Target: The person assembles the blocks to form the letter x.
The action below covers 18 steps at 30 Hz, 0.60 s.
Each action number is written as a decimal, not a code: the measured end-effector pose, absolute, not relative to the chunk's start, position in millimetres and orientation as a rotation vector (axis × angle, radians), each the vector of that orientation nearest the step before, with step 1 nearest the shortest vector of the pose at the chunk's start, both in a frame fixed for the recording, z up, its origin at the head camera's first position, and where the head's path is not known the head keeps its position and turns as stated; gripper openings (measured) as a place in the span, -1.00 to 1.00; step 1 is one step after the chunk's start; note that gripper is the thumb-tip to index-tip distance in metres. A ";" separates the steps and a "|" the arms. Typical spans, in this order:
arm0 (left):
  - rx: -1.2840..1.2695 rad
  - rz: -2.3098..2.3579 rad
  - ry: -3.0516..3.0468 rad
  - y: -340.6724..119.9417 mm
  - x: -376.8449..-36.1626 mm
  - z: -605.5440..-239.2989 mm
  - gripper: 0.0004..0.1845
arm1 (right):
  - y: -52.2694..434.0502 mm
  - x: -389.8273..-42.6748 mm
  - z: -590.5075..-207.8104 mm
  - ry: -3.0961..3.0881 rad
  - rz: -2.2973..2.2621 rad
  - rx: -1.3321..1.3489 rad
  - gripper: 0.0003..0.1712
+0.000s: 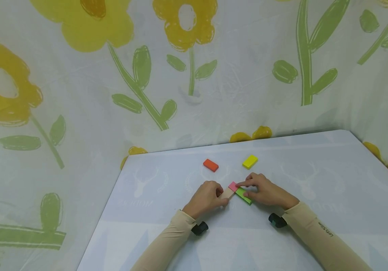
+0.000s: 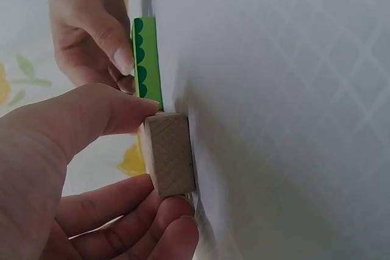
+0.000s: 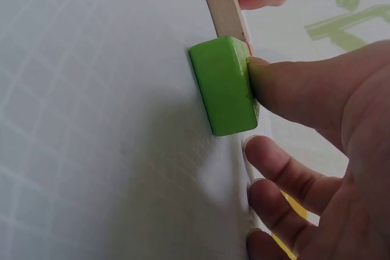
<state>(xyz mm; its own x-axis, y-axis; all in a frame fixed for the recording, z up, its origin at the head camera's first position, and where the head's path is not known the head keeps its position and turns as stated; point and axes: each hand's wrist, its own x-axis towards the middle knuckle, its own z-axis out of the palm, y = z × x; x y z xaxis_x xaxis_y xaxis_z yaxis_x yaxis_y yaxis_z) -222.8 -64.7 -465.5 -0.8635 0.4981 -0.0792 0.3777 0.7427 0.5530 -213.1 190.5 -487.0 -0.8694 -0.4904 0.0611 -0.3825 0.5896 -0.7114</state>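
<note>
I count 5 rectangular blocks on the pale table cover (image 1: 316, 165). 3 lie bunched at the near centre: a plain wooden block (image 1: 226, 193) on the left, a pink block (image 1: 232, 186) just beyond it, and a green block (image 1: 243, 196) on the right, the 3 touching or very nearly so.

The left hand (image 1: 206, 198) has its thumb and fingers curled round the wooden block, pinching it at its sides; the left wrist view confirms the thumb on top and fingers beneath. The right hand (image 1: 266, 191) presses its thumb against the green block's end, seen in the right wrist view, while the index finger reaches onto the pink block. I judge that a pinch across the pair.

An orange block (image 1: 210, 165) and a yellow block (image 1: 249, 161) lie farther back, well apart from the hands and from each other.

My judgement: the step in hand is butting the 3 blocks together into 1 group. The next move would call for steady, squared pressure from both sides so no block skews, then a reach far for 1 of the 2 loose blocks.
</note>
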 end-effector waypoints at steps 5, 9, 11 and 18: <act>0.703 0.792 2.723 -65.0 -223.1 -465.0 -0.77 | 190.6 -213.2 -486.5 2.670 -1.141 -0.732 -0.56; 0.705 0.794 2.718 -65.4 -223.4 -465.4 -0.77 | 190.4 -213.1 -485.9 2.663 -1.143 -0.721 -0.56; 0.700 0.795 2.714 -65.5 -223.7 -465.8 -0.77 | 190.3 -212.9 -485.8 2.661 -1.144 -0.714 -0.56; 0.706 0.802 2.710 -65.8 -224.3 -466.7 -0.77 | 190.2 -212.9 -486.6 2.662 -1.140 -0.705 -0.56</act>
<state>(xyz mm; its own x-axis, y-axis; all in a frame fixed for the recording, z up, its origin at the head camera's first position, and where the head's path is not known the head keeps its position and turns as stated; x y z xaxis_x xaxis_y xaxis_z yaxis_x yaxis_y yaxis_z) -224.3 -65.8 -466.7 -0.8578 0.5078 -0.0793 0.3830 0.7344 0.5604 -212.9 190.2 -486.6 -0.8757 -0.4816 0.0363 -0.3586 0.5981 -0.7167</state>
